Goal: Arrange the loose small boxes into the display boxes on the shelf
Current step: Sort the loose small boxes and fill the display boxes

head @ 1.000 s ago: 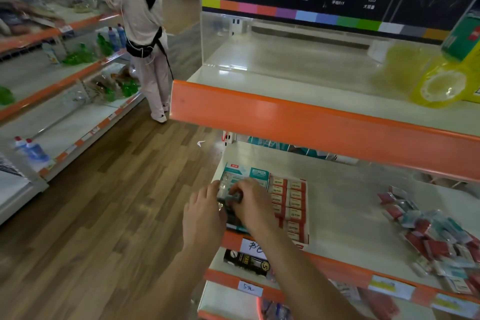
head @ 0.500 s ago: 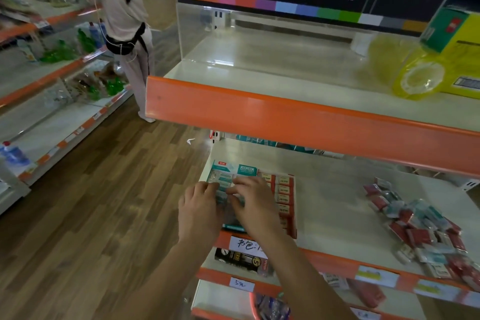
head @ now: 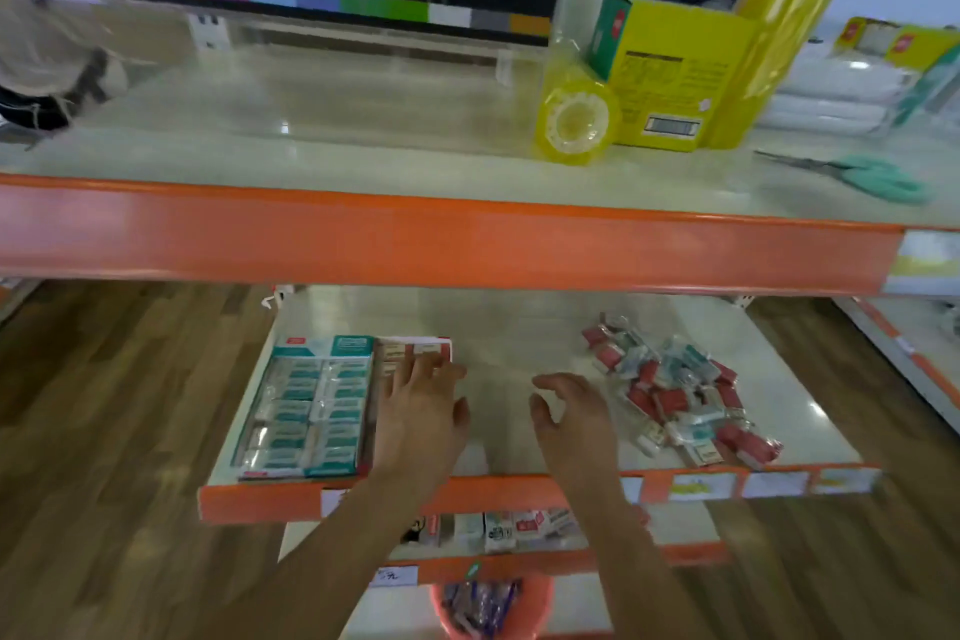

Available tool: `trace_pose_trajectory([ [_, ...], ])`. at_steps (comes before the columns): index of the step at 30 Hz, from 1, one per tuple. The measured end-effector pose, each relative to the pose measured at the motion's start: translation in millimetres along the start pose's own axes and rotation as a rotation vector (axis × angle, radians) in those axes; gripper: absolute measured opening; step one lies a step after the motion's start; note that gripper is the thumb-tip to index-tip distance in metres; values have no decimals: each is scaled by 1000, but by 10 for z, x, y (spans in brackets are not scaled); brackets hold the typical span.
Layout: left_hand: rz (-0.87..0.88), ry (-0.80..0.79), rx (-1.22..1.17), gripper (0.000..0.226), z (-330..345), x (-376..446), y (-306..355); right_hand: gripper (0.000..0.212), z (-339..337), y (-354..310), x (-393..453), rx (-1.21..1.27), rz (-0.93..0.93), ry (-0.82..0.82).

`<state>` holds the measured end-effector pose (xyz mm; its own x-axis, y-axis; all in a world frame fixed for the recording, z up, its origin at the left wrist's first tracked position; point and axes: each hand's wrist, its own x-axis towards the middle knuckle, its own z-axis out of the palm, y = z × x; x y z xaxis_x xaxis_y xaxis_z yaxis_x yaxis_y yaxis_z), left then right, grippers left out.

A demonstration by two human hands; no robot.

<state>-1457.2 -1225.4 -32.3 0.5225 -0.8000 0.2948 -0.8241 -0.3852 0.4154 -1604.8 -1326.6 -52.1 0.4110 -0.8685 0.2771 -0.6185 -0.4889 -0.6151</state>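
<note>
Store shelf [head: 519, 338]: left hand [head: 421, 418] lies flat, fingers straight, on the red display box [head: 415, 351]; right hand [head: 569, 413] hovers empty, fingers loosely curled, beside the loose boxes [head: 675, 390].

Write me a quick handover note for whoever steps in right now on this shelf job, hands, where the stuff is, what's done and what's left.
Left hand: open, fingers flat over the red display box, holding nothing.
Right hand: open, loosely curled, empty, between the display boxes and the pile of loose small boxes.
Teal display box: at the left of the middle shelf, looks full, red one beside it.
Done: teal box appears filled.
Left: the red and teal loose pile on the right of that shelf is unsorted; the red box's fill is partly hidden by the left hand.
</note>
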Motion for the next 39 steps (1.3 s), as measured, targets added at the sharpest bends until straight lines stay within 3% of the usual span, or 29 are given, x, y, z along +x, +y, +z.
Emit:
trace_pose_trajectory([
  [10,206,-212,-40,38,656,17,748,39,-530,606,-23,-101,317,27],
  [19,461,-356,-21,49,1210,202,1297,42,-629,832,-168,18,344,104],
  [23,503,-267,27,47,1150,226,1323,42,-659,899,-180,33,317,65],
  [27,375,-164,69,37,1030,113,1198,44,-714,968,-190,54,271,-1],
  [31,288,-215,-30,26,950,44,1008,58,-689,985,-130,-52,221,-130],
  [35,203,-170,-423,23,837,-18,902,41,-626,935,-69,-130,242,-141],
  [39,149,-105,-406,26,781,-92,802,37,-567,864,-61,-72,225,-157],
])
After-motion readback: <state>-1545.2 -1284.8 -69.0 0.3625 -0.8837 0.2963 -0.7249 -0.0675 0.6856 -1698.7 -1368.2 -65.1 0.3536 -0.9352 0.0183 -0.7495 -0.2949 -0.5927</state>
